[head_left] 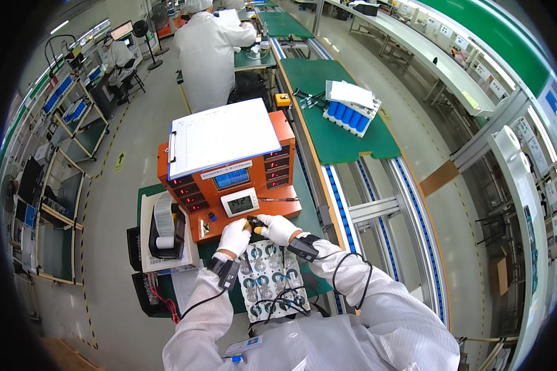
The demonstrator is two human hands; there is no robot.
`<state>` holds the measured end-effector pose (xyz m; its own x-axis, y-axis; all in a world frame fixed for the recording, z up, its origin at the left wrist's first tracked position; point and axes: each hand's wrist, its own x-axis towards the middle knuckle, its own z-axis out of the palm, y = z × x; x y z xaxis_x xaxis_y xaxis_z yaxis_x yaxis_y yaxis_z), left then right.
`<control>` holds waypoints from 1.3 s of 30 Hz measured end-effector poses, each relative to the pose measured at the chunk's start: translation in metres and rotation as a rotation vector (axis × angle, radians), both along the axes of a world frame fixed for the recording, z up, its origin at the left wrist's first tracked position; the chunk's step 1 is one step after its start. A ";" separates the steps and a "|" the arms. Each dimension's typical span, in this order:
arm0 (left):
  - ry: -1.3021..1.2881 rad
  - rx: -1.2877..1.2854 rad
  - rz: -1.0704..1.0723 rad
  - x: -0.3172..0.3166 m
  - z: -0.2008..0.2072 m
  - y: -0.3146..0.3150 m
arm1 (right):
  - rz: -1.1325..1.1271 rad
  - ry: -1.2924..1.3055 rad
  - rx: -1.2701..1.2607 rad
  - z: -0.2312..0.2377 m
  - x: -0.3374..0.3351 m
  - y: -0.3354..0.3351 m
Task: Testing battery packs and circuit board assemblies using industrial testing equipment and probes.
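My left hand (234, 237) wears a white glove, and its fingers are pinched together at the front of the orange test box (221, 217). Beside it my right hand (277, 229), also gloved, is closed on a small yellow-and-black connector (254, 222). The fingertips of both hands nearly meet there, and part of the connector is hidden by them; yellow also shows at the left fingertips. Just below the hands lies a battery pack (267, 289) in a white holder, with round cell ends, metal strips and black leads across it.
A clipboard (224, 137) rests on the test box, with a small digital clock (239, 202) and a pen (278, 200) below. A label printer (167, 232) stands left. Rightward runs a roller conveyor (377, 210), with a blue-celled pack (351, 111) on a green board. Another person (205, 59) works ahead.
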<state>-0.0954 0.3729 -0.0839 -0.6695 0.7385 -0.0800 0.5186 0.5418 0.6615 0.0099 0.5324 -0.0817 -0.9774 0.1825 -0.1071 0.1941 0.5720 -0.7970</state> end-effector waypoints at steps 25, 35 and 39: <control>-0.812 0.281 0.304 0.220 -0.096 -0.250 | 0.292 -0.200 0.049 0.003 -0.009 0.001; -1.215 0.436 0.355 0.257 -0.140 -0.186 | 0.223 -0.238 -0.021 -0.016 -0.012 -0.013; -1.455 0.650 0.647 0.256 -0.072 -0.150 | 0.185 -0.292 0.056 -0.005 -0.007 -0.010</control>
<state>0.1609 0.2225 -0.1557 -0.5024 0.5531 -0.6645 -0.8379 -0.1218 0.5321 0.0026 0.5221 -0.0869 -0.9240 0.0187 -0.3818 0.2982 0.6601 -0.6894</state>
